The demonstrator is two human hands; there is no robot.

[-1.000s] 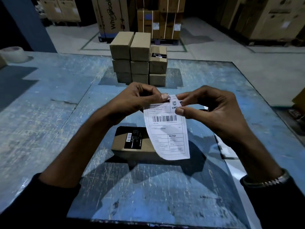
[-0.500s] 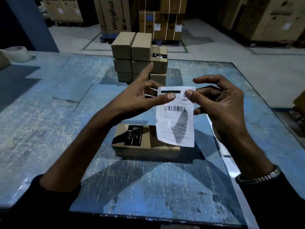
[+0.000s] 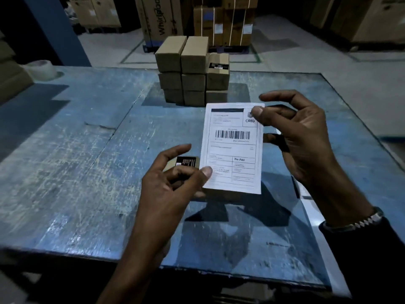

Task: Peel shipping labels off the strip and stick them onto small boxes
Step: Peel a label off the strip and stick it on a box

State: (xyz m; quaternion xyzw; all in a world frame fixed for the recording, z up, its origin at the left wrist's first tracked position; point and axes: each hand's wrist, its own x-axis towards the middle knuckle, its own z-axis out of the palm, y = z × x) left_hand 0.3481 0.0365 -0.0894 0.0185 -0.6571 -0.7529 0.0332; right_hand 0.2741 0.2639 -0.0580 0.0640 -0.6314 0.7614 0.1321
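A white shipping label [image 3: 233,148] with a barcode hangs upright above the blue table, free of the strip. My right hand [image 3: 304,143] pinches its top right corner between thumb and fingers. My left hand [image 3: 173,187] pinches its bottom left corner. Beneath and behind the label lies a small brown box [image 3: 173,165] with a black sticker, mostly hidden by my left hand and the label. The white label strip [image 3: 306,196] runs along the table's right side, partly under my right forearm.
A stack of small brown boxes [image 3: 192,73] stands at the table's far middle, one bearing a black sticker. A roll of clear tape [image 3: 41,70] sits at the far left. The blue table [image 3: 65,161] is scratched. Large cartons [image 3: 162,18] stand on the floor beyond.
The label has come down toward the box and turned flat to face me. My left hand dropped from the label's top edge to its bottom left corner. My right hand kept its top right corner.
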